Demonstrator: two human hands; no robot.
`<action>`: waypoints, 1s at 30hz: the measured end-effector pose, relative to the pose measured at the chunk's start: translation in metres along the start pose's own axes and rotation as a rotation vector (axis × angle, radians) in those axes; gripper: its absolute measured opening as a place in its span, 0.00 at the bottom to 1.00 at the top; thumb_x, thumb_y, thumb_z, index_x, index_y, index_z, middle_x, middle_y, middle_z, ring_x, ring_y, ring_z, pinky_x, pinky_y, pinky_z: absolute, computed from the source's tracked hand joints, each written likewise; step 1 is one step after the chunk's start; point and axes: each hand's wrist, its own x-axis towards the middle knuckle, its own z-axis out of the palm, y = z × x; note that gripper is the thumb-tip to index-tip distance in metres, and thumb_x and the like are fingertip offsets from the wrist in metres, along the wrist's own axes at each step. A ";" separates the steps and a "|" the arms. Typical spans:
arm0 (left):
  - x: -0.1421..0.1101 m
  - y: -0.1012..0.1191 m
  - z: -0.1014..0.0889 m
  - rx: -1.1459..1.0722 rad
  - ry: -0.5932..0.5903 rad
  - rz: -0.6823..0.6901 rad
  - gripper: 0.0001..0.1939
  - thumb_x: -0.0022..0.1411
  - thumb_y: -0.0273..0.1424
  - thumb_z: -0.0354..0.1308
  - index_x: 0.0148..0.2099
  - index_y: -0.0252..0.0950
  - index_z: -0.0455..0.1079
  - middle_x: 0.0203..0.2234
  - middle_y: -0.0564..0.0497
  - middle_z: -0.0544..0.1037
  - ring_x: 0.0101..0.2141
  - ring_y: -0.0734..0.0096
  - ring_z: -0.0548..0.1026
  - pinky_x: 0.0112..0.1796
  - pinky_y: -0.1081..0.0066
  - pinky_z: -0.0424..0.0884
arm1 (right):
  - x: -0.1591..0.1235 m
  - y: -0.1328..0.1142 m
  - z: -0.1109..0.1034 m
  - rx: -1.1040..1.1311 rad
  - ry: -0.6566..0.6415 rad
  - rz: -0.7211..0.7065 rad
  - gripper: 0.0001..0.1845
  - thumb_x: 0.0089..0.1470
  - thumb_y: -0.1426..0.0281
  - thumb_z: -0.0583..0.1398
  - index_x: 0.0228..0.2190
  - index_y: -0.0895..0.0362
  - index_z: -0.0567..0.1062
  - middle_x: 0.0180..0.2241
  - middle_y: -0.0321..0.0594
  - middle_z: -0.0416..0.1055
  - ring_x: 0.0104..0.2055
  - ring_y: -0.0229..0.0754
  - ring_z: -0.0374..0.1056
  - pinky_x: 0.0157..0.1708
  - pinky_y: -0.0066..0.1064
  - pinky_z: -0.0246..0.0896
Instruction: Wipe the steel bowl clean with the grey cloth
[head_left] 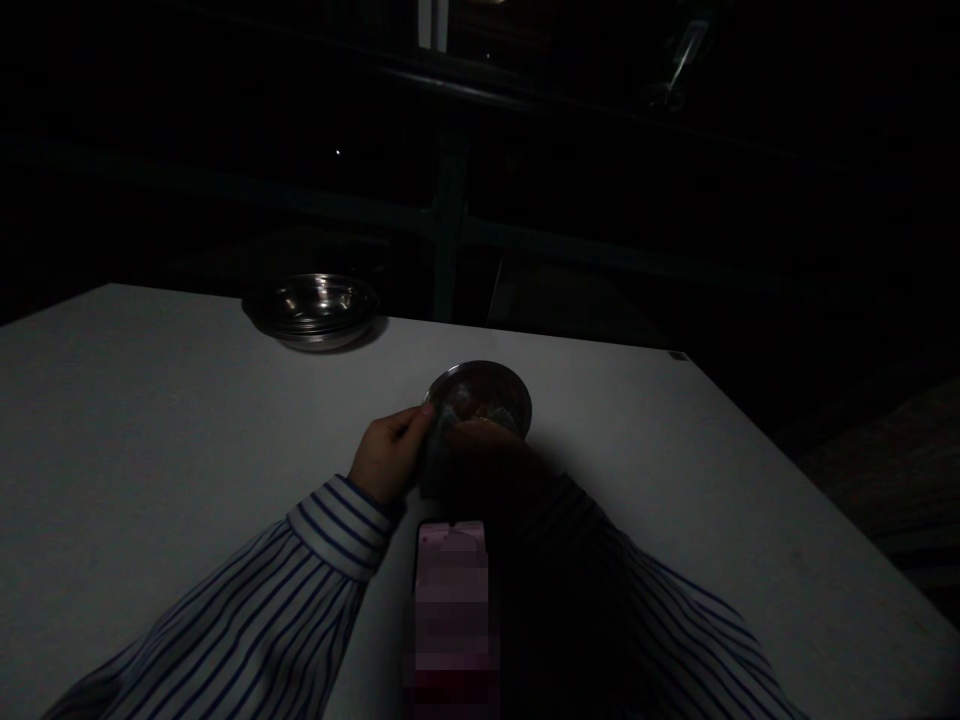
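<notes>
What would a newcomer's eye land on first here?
Probably the phone, pinkish in the gloom, bottom middle. Beyond it, the left hand is at a bowl's left rim, the right hand, in shadow, over its near side. Stacked bowls gleam by the table's far edge, left.

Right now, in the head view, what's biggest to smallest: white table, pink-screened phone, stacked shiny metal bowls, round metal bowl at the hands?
1. White table
2. Pink-screened phone, helped by being nearer the camera
3. Unsure: stacked shiny metal bowls and round metal bowl. The stack looks wider, but the single bowl is partly hidden.
</notes>
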 end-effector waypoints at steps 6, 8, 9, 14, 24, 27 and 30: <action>0.000 0.001 -0.001 0.056 0.015 0.038 0.16 0.54 0.38 0.51 0.29 0.32 0.75 0.19 0.53 0.75 0.26 0.69 0.72 0.28 0.75 0.67 | -0.005 -0.003 -0.004 -0.027 0.053 0.029 0.13 0.57 0.73 0.48 0.36 0.61 0.71 0.33 0.43 0.71 0.37 0.39 0.66 0.44 0.34 0.56; 0.001 0.000 -0.002 0.086 0.028 0.061 0.15 0.54 0.37 0.51 0.28 0.32 0.75 0.20 0.52 0.76 0.26 0.69 0.71 0.29 0.74 0.67 | -0.013 0.000 -0.009 -0.082 0.092 0.000 0.12 0.56 0.72 0.49 0.32 0.61 0.72 0.30 0.43 0.71 0.36 0.41 0.65 0.48 0.37 0.53; 0.001 0.000 -0.002 0.088 0.023 0.070 0.15 0.54 0.37 0.51 0.29 0.32 0.75 0.21 0.52 0.76 0.27 0.69 0.71 0.30 0.74 0.67 | -0.016 0.002 -0.011 -0.103 0.095 -0.011 0.12 0.55 0.71 0.50 0.31 0.61 0.72 0.30 0.43 0.71 0.36 0.41 0.65 0.48 0.37 0.53; 0.001 0.001 0.000 0.073 -0.004 0.071 0.15 0.54 0.37 0.51 0.30 0.32 0.75 0.22 0.52 0.77 0.27 0.69 0.72 0.30 0.74 0.67 | -0.012 0.005 -0.009 -0.092 0.010 0.003 0.12 0.55 0.74 0.49 0.34 0.60 0.72 0.31 0.43 0.71 0.37 0.41 0.66 0.49 0.39 0.51; 0.001 -0.003 -0.001 0.060 0.011 0.063 0.16 0.54 0.38 0.51 0.31 0.33 0.75 0.24 0.52 0.78 0.29 0.67 0.73 0.31 0.74 0.67 | -0.014 0.000 -0.007 -0.091 0.079 -0.005 0.12 0.55 0.72 0.50 0.36 0.60 0.71 0.35 0.44 0.72 0.40 0.42 0.66 0.52 0.41 0.49; 0.003 -0.006 -0.001 0.039 0.029 0.068 0.16 0.53 0.38 0.52 0.32 0.32 0.76 0.25 0.51 0.78 0.30 0.66 0.73 0.33 0.73 0.68 | -0.019 0.003 -0.011 -0.171 0.104 -0.012 0.12 0.55 0.74 0.50 0.31 0.60 0.72 0.30 0.43 0.71 0.36 0.41 0.66 0.51 0.40 0.50; 0.003 -0.004 0.000 0.020 0.028 0.063 0.15 0.53 0.38 0.53 0.33 0.32 0.76 0.25 0.51 0.78 0.30 0.67 0.74 0.33 0.74 0.68 | -0.016 0.001 -0.011 -0.162 0.068 0.009 0.12 0.55 0.74 0.49 0.32 0.60 0.72 0.29 0.42 0.71 0.35 0.39 0.66 0.51 0.37 0.50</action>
